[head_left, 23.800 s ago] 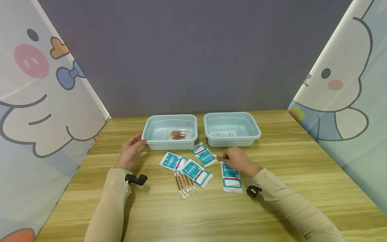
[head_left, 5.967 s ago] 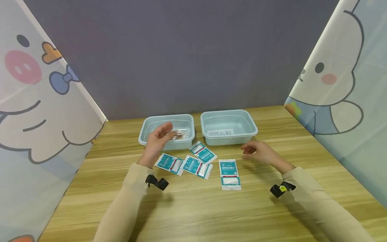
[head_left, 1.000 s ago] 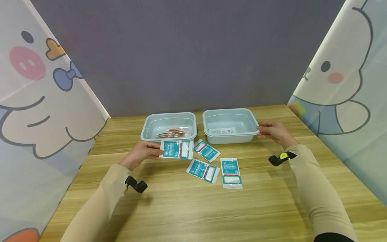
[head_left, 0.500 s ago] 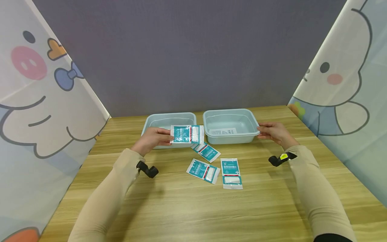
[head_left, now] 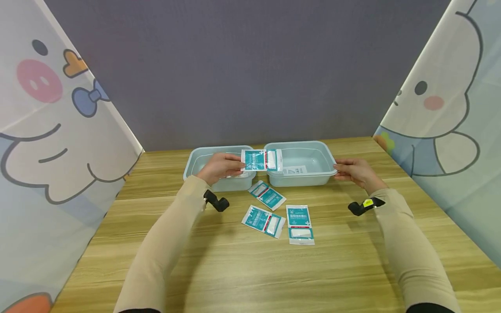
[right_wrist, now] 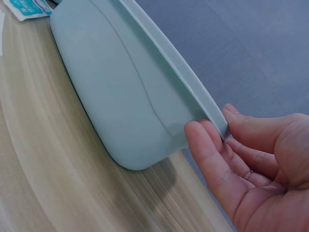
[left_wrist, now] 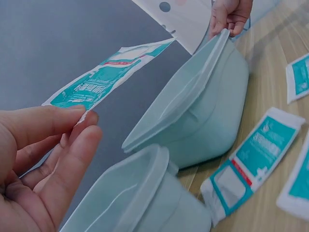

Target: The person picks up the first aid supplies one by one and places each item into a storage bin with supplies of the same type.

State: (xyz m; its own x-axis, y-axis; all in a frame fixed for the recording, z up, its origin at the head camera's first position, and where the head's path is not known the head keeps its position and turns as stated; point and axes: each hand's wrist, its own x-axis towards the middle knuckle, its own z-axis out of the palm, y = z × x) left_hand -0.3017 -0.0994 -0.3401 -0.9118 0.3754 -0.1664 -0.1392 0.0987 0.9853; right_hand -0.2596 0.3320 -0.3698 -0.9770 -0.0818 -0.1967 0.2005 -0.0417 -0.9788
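Note:
My left hand pinches one end of a flat teal-and-white gauze packet between thumb and fingers. The packet is in the air over the gap between the two tubs, its free end in front of the right tub. In the left wrist view the same packet slants upward from the fingertips. My right hand grips the right tub's rim at its right front corner; the right wrist view shows thumb above and fingers below the rim. A white printed packet lies inside that tub.
The left tub stands beside the right one, its contents mostly hidden behind my left hand. Three more gauze packets lie on the wooden table: one near the tubs, one at centre, one farther right. A grey wall rises behind.
My left hand has carried the gauze packet up and right, from before the left tub to the right tub's left edge. Cotton swabs, earlier on the table, went into the left tub. My right hand stays on the rim.

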